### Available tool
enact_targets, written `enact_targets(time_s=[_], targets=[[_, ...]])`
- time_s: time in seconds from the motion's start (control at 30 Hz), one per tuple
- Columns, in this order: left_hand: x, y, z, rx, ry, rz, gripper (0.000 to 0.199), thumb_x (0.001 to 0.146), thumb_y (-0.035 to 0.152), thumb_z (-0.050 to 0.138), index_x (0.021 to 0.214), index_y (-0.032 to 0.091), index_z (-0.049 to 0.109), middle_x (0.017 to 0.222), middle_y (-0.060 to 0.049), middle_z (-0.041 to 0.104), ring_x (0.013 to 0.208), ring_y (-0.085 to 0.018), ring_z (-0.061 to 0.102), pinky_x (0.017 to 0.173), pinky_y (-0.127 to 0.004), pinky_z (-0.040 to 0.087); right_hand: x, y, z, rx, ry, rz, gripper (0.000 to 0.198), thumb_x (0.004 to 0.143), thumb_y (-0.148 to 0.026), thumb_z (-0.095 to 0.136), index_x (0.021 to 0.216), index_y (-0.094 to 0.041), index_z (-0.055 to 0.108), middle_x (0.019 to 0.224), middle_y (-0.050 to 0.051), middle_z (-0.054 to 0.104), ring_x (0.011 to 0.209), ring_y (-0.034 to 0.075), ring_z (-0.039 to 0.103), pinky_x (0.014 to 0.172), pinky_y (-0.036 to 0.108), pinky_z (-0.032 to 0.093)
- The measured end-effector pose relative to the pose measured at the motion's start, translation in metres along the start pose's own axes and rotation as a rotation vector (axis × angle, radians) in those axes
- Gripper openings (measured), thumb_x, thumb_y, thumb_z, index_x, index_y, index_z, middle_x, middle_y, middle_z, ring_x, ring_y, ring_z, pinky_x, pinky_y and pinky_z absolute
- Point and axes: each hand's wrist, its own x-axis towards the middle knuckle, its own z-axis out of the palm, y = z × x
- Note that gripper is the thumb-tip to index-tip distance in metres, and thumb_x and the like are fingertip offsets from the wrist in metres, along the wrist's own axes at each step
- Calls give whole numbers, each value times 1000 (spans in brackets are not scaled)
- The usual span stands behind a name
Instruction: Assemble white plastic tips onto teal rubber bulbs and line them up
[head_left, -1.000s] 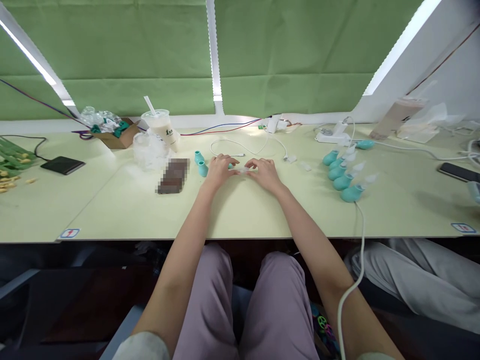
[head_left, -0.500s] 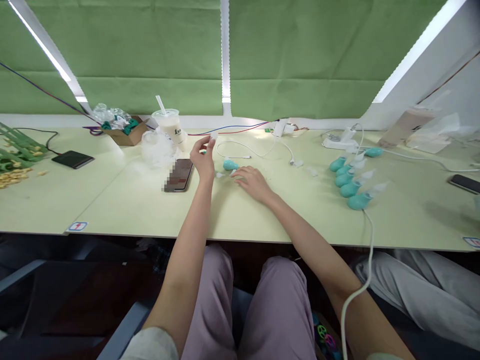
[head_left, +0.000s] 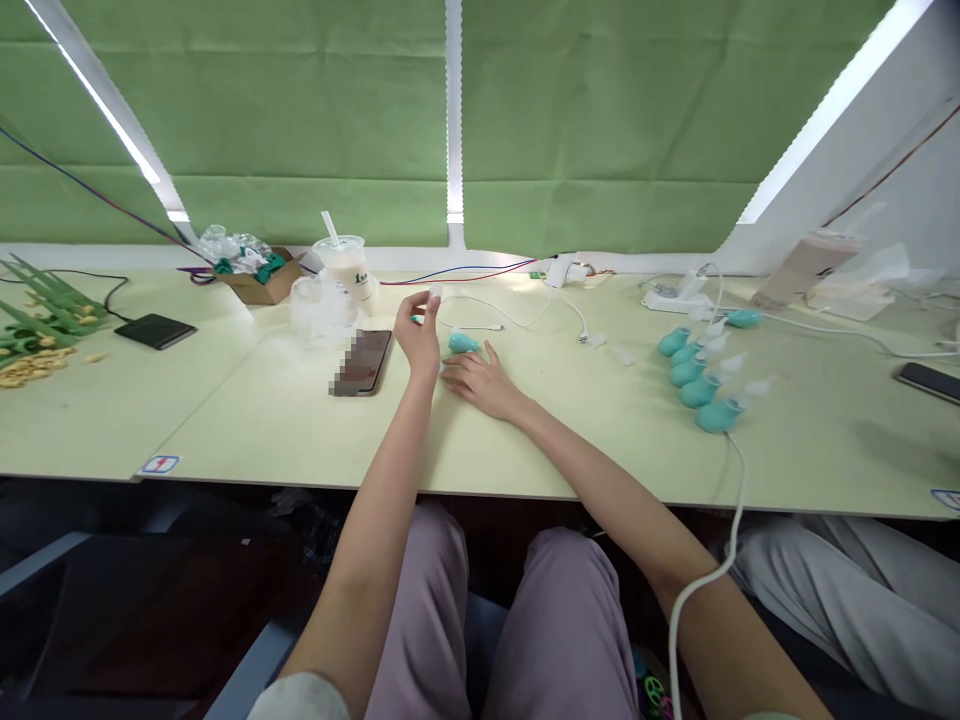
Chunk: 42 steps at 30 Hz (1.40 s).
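My left hand [head_left: 418, 335] is raised over the table, thumb and fingers pinched on a small translucent white piece [head_left: 435, 292]. A bit of teal shows between its fingers; whether it is held or lies behind cannot be made out. My right hand [head_left: 484, 383] lies low on the table, fingers stretched towards the left wrist, thumb apart. Its fingertips reach small clear pieces, partly hidden. Just beyond them rests a teal rubber bulb [head_left: 463, 343]. At the right stand several teal bulbs [head_left: 718, 416] with clear nozzles [head_left: 757, 388], in a row.
A phone [head_left: 364, 362] lies left of my left hand, with a plastic bag [head_left: 322, 312] and drink cup [head_left: 349, 268] behind. White cable [head_left: 517, 325] and loose clear caps [head_left: 596, 341] lie beyond my right hand. A cardboard box [head_left: 262, 285] stands back left.
My right hand has moved left, closer to the left wrist, and its fingers have spread over the small clear pieces. My left hand keeps its pinch. The view has tilted slightly.
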Motion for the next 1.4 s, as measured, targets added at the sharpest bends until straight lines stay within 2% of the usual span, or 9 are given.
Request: enact_targets(time_s=[0.2, 0.37, 0.53, 0.67, 0.8, 0.9, 1.1, 1.3, 1.4], targets=[[-7, 2, 6, -32, -125, 24, 23, 86, 42, 55, 94, 21, 59, 93, -4, 69, 81, -13, 63, 68, -23, 46, 2, 1, -1, 122, 71, -25, 30, 93, -24, 43, 109, -23, 68, 117, 6, 64, 114, 21, 52, 102, 41, 35], [-8, 1, 10, -124, -162, -26, 24, 83, 40, 58, 96, 20, 57, 95, -4, 67, 73, -11, 63, 66, -23, 47, 3, -4, 1, 49, 82, -46, 36, 89, -21, 48, 123, -16, 58, 133, 13, 54, 128, 27, 42, 107, 47, 28], [-10, 5, 11, -222, -214, -47, 29, 77, 37, 66, 100, 19, 59, 97, -4, 65, 71, -10, 60, 68, -23, 48, 3, -5, 3, 103, -11, -63, 31, 89, -11, 42, 110, -20, 64, 109, 7, 68, 110, 22, 58, 109, 49, 24], [-12, 7, 10, -192, -285, 6, 28, 79, 35, 65, 102, 20, 64, 100, -5, 64, 78, -12, 58, 69, -24, 48, 1, 5, -2, 272, 141, 53, 26, 86, -14, 49, 108, -20, 61, 101, 6, 69, 95, 20, 63, 97, 41, 38], [-16, 3, 13, -148, -433, 72, 27, 83, 34, 59, 106, 21, 66, 104, -7, 60, 82, -13, 57, 69, -24, 47, -4, 29, -18, 487, 506, 288, 21, 86, -26, 52, 106, -23, 54, 99, 4, 68, 84, 18, 64, 83, 35, 47], [-21, 1, 18, -118, -580, 103, 27, 86, 31, 55, 108, 21, 65, 103, -7, 62, 83, -14, 56, 71, -25, 46, -8, 46, -32, 508, 703, 364, 14, 84, -31, 56, 95, -23, 55, 96, 3, 66, 85, 18, 62, 79, 32, 48], [-29, 3, 23, -102, -732, 96, 21, 85, 25, 51, 98, 17, 66, 101, -6, 66, 80, -14, 57, 72, -26, 45, -12, 48, -42, 592, 696, 343, 11, 81, -30, 57, 90, -23, 60, 96, 2, 68, 84, 16, 63, 76, 30, 49], [-28, -3, 27, -145, -747, -79, 15, 78, 25, 59, 89, 16, 64, 77, -2, 65, 63, -12, 57, 61, -24, 43, -12, 45, -41, 656, 702, 390, 23, 76, -26, 62, 99, -23, 60, 96, 3, 70, 92, 19, 65, 79, 32, 50], [-27, -10, 30, -265, -729, -174, 18, 75, 25, 62, 91, 16, 59, 81, -3, 66, 66, -13, 60, 65, -26, 45, -13, 46, -41, 652, 706, 421, 15, 76, -27, 62, 91, -23, 61, 96, 3, 71, 90, 18, 65, 76, 31, 49]])
